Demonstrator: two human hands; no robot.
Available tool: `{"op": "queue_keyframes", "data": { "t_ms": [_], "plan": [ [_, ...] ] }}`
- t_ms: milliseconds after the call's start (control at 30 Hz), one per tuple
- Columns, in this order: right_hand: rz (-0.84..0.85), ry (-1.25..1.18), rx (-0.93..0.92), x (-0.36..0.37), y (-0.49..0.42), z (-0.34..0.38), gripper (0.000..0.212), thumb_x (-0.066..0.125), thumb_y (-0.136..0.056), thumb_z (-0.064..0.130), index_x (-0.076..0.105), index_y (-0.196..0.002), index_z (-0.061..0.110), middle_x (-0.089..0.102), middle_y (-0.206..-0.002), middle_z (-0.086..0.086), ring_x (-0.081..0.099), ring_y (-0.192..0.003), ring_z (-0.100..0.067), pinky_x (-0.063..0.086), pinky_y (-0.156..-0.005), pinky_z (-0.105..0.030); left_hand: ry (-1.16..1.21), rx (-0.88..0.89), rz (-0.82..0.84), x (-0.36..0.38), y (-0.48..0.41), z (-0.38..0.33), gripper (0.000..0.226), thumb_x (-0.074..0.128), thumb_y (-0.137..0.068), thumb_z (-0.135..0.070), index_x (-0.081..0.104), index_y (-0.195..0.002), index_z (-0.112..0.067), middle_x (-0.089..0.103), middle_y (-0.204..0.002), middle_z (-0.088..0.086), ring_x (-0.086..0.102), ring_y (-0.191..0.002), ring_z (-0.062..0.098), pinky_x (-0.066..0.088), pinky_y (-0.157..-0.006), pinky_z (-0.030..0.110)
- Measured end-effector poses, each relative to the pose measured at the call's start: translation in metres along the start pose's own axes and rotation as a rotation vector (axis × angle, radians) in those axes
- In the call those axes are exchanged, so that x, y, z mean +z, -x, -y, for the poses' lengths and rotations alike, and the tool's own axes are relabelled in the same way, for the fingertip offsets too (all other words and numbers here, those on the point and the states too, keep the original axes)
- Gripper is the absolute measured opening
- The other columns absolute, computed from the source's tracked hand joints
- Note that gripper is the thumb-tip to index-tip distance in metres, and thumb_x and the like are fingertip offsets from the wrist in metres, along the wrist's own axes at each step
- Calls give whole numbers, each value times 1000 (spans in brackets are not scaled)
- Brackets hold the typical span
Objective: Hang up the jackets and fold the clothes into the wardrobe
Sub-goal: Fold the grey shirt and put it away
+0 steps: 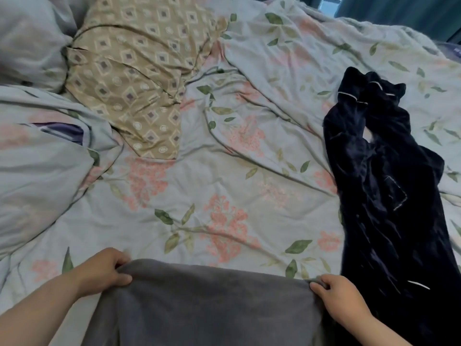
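A grey fleecy garment [207,305] lies spread at the near edge of the bed. My left hand [104,270] pinches its far left corner, fingers curled over the cloth. My right hand [334,292] pinches its far right corner the same way. To the right lies a dark navy garment [384,196] with thin white piping and a chest pocket, stretched lengthwise and crumpled, its lower part beside my right hand.
The bed is covered by a rumpled pale blue floral duvet [224,171]. A tan patterned pillow [134,78] sits at the far left, with a grey-blue pillow [30,41] behind it. Dark curtains [399,13] hang at the far right.
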State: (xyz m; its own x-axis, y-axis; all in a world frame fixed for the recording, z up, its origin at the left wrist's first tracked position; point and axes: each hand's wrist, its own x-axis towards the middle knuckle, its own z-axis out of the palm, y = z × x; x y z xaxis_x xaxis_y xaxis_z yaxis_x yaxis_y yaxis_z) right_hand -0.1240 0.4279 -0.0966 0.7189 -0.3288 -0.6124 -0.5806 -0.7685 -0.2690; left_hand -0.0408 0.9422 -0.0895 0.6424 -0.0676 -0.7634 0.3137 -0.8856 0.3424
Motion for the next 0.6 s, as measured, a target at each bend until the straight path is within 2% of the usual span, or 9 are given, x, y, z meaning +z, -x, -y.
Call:
{"op": "queue_keyframes", "data": {
  "t_ms": [33,100,233,267,333,433,500,600],
  "plan": [
    [6,0,-2,0,-5,3,34,68,-88,32,62,-55,30,64,-56,12,58,-60,-5,44,-56,-26,-56,-3,-28,-5,-7,1,29,77,-72,-16,56,-53,-21,60,-55,-7,58,-59,4,37,-53,19],
    [-35,-78,2,-3,-16,12,24,68,-89,30,71,-65,30,68,-61,11,64,-62,-7,50,-60,-28,-115,6,-179,-14,-19,-3,35,76,-76,-21,51,-52,-16,58,-55,-2,57,-58,9,37,-53,26],
    [-208,-351,65,-21,-63,46,30,68,-91,20,67,-62,12,64,-52,-2,64,-45,-22,53,-46,-32,-89,36,-460,-42,-54,-29,41,72,-81,-23,45,-51,-17,51,-60,4,52,-57,19,31,-51,31],
    [-222,-442,93,-30,-77,58,30,68,-91,18,66,-63,8,64,-53,-6,66,-46,-25,58,-48,-37,-71,29,-497,-50,-63,-37,42,72,-82,-23,45,-50,-17,50,-59,5,51,-55,21,31,-50,31],
    [-251,-504,100,-47,-108,84,28,67,-91,21,66,-66,7,68,-64,-12,71,-61,-34,61,-62,-50,-56,28,-545,-68,-86,-53,40,71,-83,-22,48,-51,-16,51,-58,7,51,-55,24,30,-49,30],
    [-359,-395,37,-74,-150,123,27,67,-88,26,67,-71,5,70,-81,-19,69,-83,-39,57,-78,-52,-93,31,-644,-101,-116,-81,29,70,-82,-23,56,-58,-15,58,-65,7,57,-67,32,35,-55,31],
    [-446,-363,29,-89,-176,149,29,66,-87,27,63,-67,6,69,-85,-21,66,-88,-39,55,-79,-47,-128,29,-698,-126,-134,-100,26,67,-83,-25,55,-63,-16,58,-72,10,59,-79,37,40,-62,33],
    [-500,-530,39,-106,-205,184,35,62,-90,28,56,-60,11,64,-77,-18,67,-85,-40,57,-81,-49,-163,44,-769,-164,-157,-126,25,64,-88,-27,54,-68,-16,60,-83,17,59,-88,41,42,-67,36]
  ]
}}
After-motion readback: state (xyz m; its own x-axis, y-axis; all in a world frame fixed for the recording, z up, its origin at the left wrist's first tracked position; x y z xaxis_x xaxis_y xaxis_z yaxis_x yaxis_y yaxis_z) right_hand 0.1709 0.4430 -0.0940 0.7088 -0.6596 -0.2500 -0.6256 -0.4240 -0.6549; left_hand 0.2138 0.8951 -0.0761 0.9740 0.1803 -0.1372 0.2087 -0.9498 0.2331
